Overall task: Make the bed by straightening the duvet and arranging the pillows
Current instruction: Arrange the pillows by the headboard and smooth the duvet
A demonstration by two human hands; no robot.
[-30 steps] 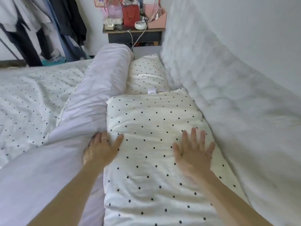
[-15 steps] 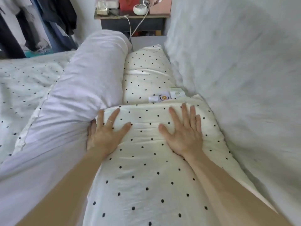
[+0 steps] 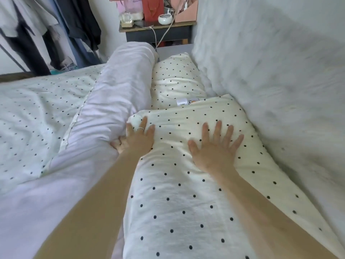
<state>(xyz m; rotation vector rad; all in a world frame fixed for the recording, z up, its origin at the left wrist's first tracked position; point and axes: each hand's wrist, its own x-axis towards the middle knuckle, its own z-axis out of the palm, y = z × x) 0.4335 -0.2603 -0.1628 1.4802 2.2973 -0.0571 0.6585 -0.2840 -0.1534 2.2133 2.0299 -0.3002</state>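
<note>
A cream pillow with black dots (image 3: 186, 184) lies lengthwise in front of me along the headboard. My right hand (image 3: 214, 148) presses flat on its upper part with the fingers spread. My left hand (image 3: 138, 139) rests on the pillow's left edge, fingers straight, the outer fingers tucked into the gap beside the folded-back lilac duvet (image 3: 112, 109). A second dotted pillow (image 3: 177, 81) lies beyond, its label showing at the seam between the two. The duvet's dotted side (image 3: 37, 118) spreads over the bed to the left.
A white fluffy headboard (image 3: 270, 90) rises on the right. A dark bedside table (image 3: 158, 30) with a red bag, a bowl and cables stands at the far end. Clothes (image 3: 37, 34) hang at the upper left.
Both hands have slid along the near pillow and spread further apart. The left hand has moved onto the pillow's edge against the duvet fold. The camera has tilted up a little.
</note>
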